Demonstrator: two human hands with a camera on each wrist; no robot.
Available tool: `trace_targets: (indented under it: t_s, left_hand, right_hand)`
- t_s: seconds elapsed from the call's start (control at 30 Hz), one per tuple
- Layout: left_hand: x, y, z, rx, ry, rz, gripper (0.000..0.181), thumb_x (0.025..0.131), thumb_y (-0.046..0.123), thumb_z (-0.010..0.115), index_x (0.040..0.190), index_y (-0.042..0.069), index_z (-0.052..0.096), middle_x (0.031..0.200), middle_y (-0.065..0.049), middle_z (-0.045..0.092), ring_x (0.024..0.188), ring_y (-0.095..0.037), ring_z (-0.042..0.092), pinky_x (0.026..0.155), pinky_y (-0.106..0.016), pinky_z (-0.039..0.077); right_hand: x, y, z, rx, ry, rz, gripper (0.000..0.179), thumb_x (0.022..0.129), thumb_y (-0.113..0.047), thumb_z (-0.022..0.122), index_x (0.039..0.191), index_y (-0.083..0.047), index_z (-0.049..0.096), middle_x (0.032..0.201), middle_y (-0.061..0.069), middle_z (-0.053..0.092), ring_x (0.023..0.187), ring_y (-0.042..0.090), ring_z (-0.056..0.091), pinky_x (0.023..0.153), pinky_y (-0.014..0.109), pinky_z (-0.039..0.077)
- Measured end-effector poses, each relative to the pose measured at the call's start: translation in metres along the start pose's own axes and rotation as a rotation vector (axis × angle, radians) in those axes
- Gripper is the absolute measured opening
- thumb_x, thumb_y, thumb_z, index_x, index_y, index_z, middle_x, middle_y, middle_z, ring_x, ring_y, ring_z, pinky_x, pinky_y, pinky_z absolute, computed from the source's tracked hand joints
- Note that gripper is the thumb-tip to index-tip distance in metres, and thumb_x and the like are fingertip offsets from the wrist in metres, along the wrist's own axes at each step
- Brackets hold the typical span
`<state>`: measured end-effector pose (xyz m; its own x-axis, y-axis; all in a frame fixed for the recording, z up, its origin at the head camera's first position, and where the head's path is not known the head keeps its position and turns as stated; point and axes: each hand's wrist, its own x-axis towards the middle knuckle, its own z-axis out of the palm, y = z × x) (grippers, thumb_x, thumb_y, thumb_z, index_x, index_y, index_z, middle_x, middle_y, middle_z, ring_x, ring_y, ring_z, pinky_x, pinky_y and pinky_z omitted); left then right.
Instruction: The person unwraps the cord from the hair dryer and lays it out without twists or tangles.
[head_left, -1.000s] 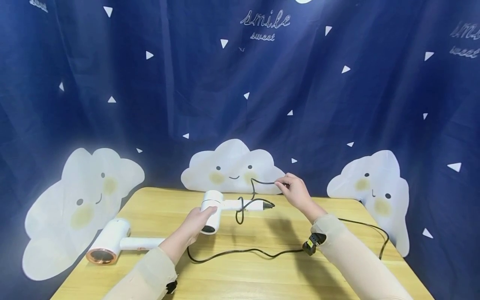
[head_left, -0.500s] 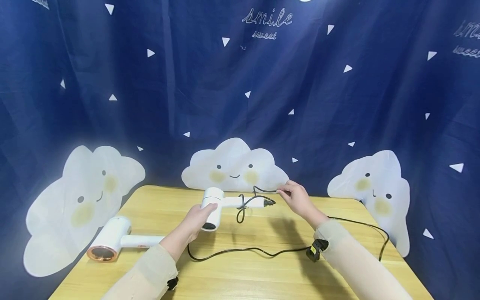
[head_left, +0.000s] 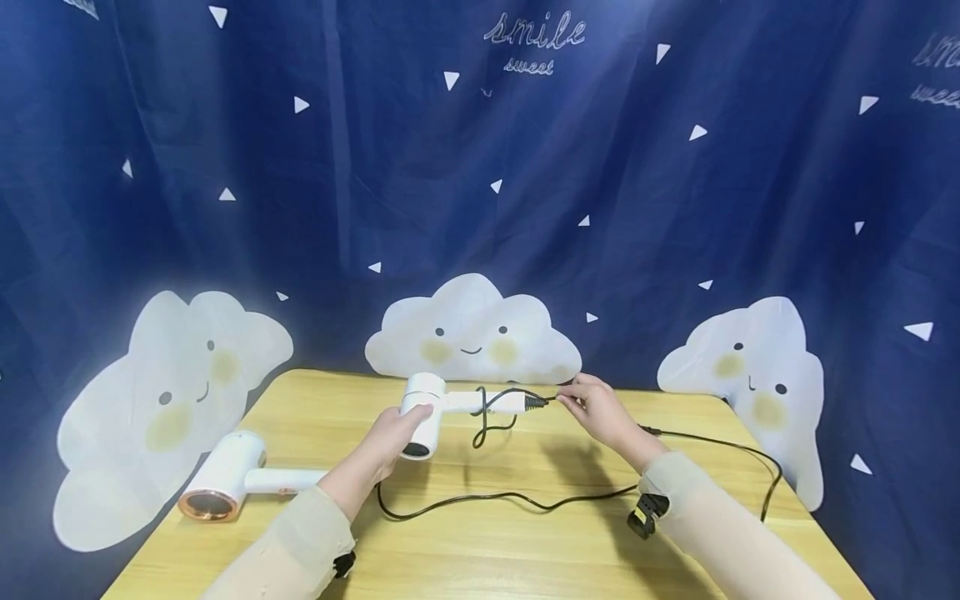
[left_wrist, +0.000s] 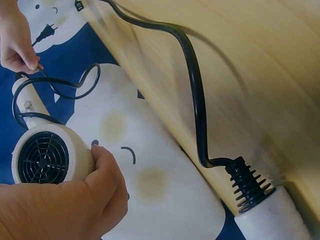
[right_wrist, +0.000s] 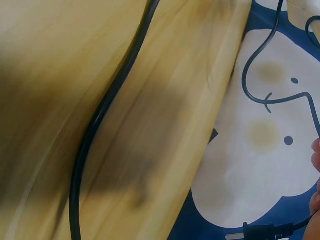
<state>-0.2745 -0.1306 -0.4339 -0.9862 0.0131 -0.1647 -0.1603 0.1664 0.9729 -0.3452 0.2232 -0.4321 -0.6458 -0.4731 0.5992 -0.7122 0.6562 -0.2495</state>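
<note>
My left hand (head_left: 393, 437) grips a white hair dryer (head_left: 426, 417) by its barrel, above the table. Its black-grilled end (left_wrist: 44, 157) shows in the left wrist view. The dryer's handle points right, with its black cord (head_left: 482, 429) looped loosely around it. Just beyond the handle's end, my right hand (head_left: 600, 408) pinches this cord between thumb and fingers. A two-pin plug (right_wrist: 265, 231) dangles from the right hand. Only the right hand's fingertips (right_wrist: 316, 155) show at the edge of the right wrist view.
On the table's left lies a second white hair dryer (head_left: 225, 479) with a copper-coloured rim, partly hidden by my left forearm. A black cord (head_left: 510, 497) runs across the wooden table (head_left: 465, 558) to the right. Behind hangs a blue curtain (head_left: 420, 167) with cloud prints.
My right hand has come down with the pinched cord, close to the handle's end. The raised cord bend behind the handle has dropped below it. The left hand keeps its grip on the dryer.
</note>
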Motion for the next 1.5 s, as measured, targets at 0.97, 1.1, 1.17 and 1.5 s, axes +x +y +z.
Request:
trace_targets:
  t_s: [0.97,1.1,1.17,1.5]
  left_hand:
    - [0.002,-0.003,-0.005,-0.007,0.015,0.005,0.048,0.098,0.042,0.057,0.113,-0.004,0.058,0.1,-0.012,0.062,0.085,-0.021,0.06,0.076,-0.03,0.049]
    - [0.002,-0.003,-0.006,-0.009,0.024,0.006,0.049,0.098,0.042,0.057,0.113,-0.004,0.057,0.101,-0.013,0.062,0.085,-0.022,0.06,0.076,-0.03,0.049]
    - [0.002,-0.003,-0.007,-0.01,0.027,0.004,0.05,0.098,0.043,0.056,0.114,-0.005,0.057,0.101,-0.013,0.061,0.085,-0.022,0.06,0.075,-0.03,0.049]
    - [0.008,-0.009,-0.009,-0.003,0.053,-0.009,0.051,0.097,0.043,0.056,0.115,-0.004,0.057,0.104,-0.014,0.061,0.088,-0.023,0.059,0.077,-0.031,0.048]
  right_hand:
    - [-0.011,-0.018,0.001,-0.019,-0.015,-0.119,0.005,0.088,-0.005,0.075,0.089,-0.01,0.076,0.075,-0.011,0.049,0.069,0.005,0.042,0.061,0.024,0.042]
    - [-0.011,-0.024,-0.003,-0.019,0.006,-0.186,0.007,0.086,-0.004,0.076,0.087,-0.011,0.075,0.075,-0.01,0.049,0.069,0.006,0.041,0.061,0.024,0.041]
    - [-0.011,-0.026,-0.005,-0.017,0.009,-0.218,0.006,0.087,-0.004,0.076,0.088,-0.01,0.076,0.076,-0.009,0.05,0.07,0.006,0.042,0.062,0.024,0.041]
    - [-0.006,-0.045,-0.021,0.0,-0.03,-0.322,0.005,0.087,-0.005,0.075,0.09,-0.008,0.076,0.075,-0.009,0.046,0.072,0.007,0.042,0.064,0.021,0.04]
